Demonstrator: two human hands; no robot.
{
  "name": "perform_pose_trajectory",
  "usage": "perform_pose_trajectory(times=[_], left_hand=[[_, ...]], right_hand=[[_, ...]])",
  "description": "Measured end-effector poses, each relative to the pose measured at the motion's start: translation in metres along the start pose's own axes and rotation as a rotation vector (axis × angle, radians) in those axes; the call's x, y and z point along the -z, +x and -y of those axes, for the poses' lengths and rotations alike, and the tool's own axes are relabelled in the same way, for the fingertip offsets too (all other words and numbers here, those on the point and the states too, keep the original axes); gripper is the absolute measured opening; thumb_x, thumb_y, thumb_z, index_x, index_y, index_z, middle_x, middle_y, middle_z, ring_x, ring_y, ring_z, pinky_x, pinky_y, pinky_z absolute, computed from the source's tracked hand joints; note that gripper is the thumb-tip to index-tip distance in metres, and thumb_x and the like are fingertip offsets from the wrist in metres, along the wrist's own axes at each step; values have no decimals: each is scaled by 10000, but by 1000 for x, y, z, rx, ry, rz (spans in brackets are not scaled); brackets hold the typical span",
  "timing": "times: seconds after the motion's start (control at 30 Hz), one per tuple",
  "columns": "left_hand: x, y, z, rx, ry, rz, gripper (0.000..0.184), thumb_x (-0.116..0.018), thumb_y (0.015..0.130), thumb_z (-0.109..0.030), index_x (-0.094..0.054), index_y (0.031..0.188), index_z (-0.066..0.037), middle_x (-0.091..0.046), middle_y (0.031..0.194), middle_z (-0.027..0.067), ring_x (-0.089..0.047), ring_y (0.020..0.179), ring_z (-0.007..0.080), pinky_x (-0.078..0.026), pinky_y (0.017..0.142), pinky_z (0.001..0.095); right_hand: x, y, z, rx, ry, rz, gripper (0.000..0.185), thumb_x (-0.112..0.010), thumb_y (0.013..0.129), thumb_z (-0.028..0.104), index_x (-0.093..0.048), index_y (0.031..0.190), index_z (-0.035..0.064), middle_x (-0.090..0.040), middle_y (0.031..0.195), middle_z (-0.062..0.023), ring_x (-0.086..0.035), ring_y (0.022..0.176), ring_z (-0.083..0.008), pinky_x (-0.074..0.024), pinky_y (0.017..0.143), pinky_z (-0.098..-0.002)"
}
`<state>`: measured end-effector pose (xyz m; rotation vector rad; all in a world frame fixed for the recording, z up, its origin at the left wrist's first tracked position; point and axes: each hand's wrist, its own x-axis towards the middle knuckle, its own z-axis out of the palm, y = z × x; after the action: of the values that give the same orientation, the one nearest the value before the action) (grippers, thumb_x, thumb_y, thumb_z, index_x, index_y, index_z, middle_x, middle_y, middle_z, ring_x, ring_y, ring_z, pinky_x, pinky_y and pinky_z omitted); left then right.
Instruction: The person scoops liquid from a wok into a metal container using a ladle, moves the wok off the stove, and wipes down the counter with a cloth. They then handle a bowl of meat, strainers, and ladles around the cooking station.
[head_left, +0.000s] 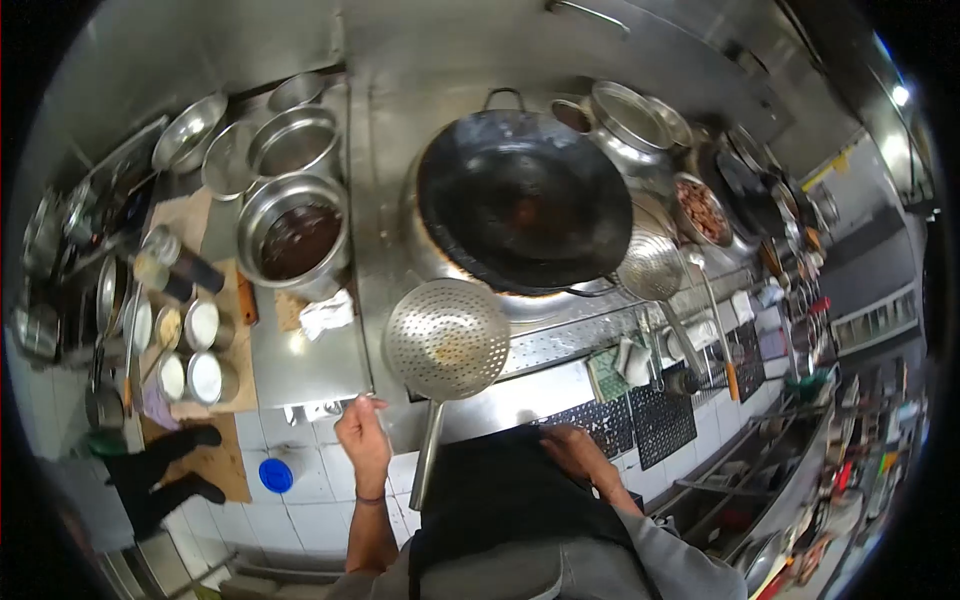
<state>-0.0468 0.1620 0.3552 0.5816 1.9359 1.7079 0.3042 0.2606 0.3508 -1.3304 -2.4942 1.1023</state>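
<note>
My left hand (363,436) is raised at the counter's front edge with its fingers curled in; whether it pinches anything is too small to tell. Just to its right, a perforated metal skimmer (447,338) lies on the steel counter, its handle (428,455) sticking out over the edge. My right hand (577,452) is beside the black apron (490,480), at waist height, its fingers partly hidden against the cloth. A large black wok (525,195) sits on the burner in front of me. Left of it stands a metal pot (293,236) of dark liquid, with a white cloth (326,315) below.
White-filled containers (203,325) and bottles (182,262) stand at the left. Right of the wok are a bowl of meat pieces (702,210), a strainer (650,266) and a ladle (712,300). Another person's legs (170,465) show at lower left, near a blue lid (276,475).
</note>
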Motion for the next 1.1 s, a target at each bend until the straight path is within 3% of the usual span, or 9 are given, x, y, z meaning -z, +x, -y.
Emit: perform_pose_trajectory(times=[0.3, 0.4, 0.47, 0.53, 0.63, 0.77, 0.87, 0.97, 1.1], left_hand=[[-91, -21, -79, -108, 86, 30, 406, -499, 1037, -258, -634, 748, -7, -479, 558, -33, -414, 523, 77, -310, 504, 286], [-133, -42, -22, -545, 386, 289, 355, -521, 1014, -228, -651, 783, 9, -572, 590, 44, -528, 558, 153, -410, 542, 332], [-176, -78, -32, -225, 370, 890, 370, -514, 1001, -254, -658, 785, 10, -656, 694, 140, -650, 679, 271, -493, 641, 418], [-210, -108, 30, -365, 928, 1232, 406, -477, 1007, -297, -659, 799, 0, -673, 759, 187, -674, 773, 332, -503, 714, 465], [-229, -133, 128, -179, 933, 1403, 405, -438, 1011, -305, -665, 846, -13, -683, 825, 209, -652, 852, 408, -494, 765, 519], [-288, -156, 207, -324, 916, 1402, 390, -428, 1014, -346, -656, 1072, -35, -659, 1162, 184, -622, 1046, 380, -498, 876, 474], [-352, -187, 217, 55, 632, 1008, 399, -457, 1002, -394, -658, 1010, -50, -672, 1012, 165, -636, 1006, 289, -470, 903, 429], [-360, -184, 301, 692, 469, 1333, 505, -450, 1005, -467, -593, 1325, -104, -644, 1260, 75, -602, 1135, 212, -447, 1010, 343], [-363, -182, 319, 537, 405, 1307, 441, -481, 995, -475, -608, 1233, -127, -649, 1088, 17, -579, 1015, 157, -444, 951, 339]], right_hand=[[82, 8, -41, 58, 148, -51, 296, -632, 917, 153, -646, 1168, -4, -676, 1086, -216, -632, 1046, -392, -501, 932, -428], [128, 1, -78, 50, 216, -224, 252, -631, 904, 114, -665, 1120, -12, -683, 1024, -224, -655, 970, -391, -523, 869, -428], [166, -12, -100, -72, 275, -332, 211, -629, 896, 86, -683, 1073, -16, -688, 988, -222, -667, 927, -392, -536, 834, -423], [200, -25, -131, -103, 238, -488, 156, -630, 877, 36, -707, 1007, -6, -692, 956, -217, -675, 886, -391, -541, 794, -413], [230, -35, -184, -209, 152, -567, 136, -627, 867, 26, -707, 968, -16, -686, 898, -213, -670, 838, -382, -537, 765, -421], [256, -30, -242, -205, -42, -605, 104, -632, 851, 6, -701, 919, -34, -671, 842, -204, -662, 794, -371, -530, 734, -419], [288, -20, -260, -205, -74, -639, 106, -625, 855, 26, -697, 906, -33, -658, 849, -211, -653, 810, -387, -526, 750, -439], [308, -19, -284, -268, -110, -724, 121, -620, 874, 50, -695, 915, -34, -668, 875, -223, -656, 841, -399, -525, 775, -438], [315, -37, -284, -356, -170, -464, 194, -632, 884, 154, -700, 901, -27, -674, 871, -252, -662, 859, -409, -530, 767, -470]])
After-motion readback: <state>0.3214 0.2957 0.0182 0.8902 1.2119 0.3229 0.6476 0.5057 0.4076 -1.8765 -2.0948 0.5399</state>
